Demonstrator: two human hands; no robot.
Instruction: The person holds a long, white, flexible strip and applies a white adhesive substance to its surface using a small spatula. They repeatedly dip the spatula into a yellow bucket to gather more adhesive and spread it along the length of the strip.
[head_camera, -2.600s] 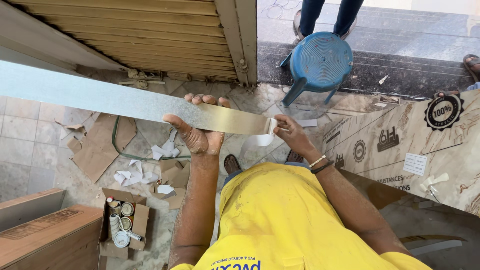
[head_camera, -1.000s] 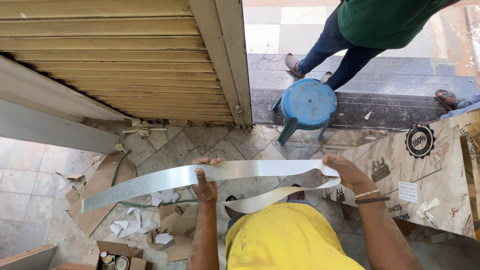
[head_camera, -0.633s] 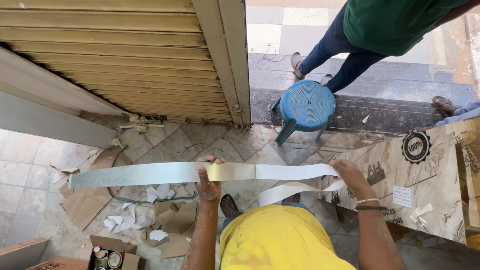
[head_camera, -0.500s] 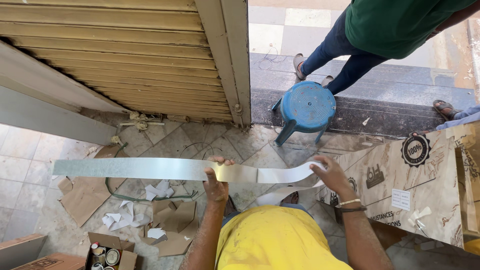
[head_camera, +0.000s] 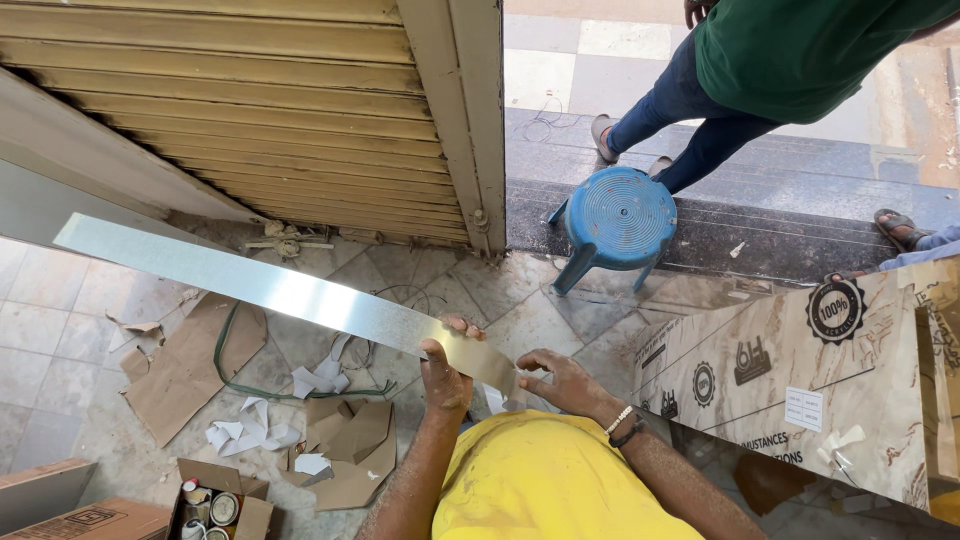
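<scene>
Seemingly thin, light and springy, the strip (head_camera: 280, 290) sat pinched in the left hand (head_camera: 445, 375); right fingers (head_camera: 540, 372) nipped its sharp near end, perhaps film.

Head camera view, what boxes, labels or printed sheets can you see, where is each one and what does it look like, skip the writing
Marbled panel, right, leaning: beige, black round emblems.
White label, on that panel: small rectangle.
Open cardboard box, bottom left floor: brown, holding round tins.
Closed carton, bottom left corner: brown, dark print.
</scene>
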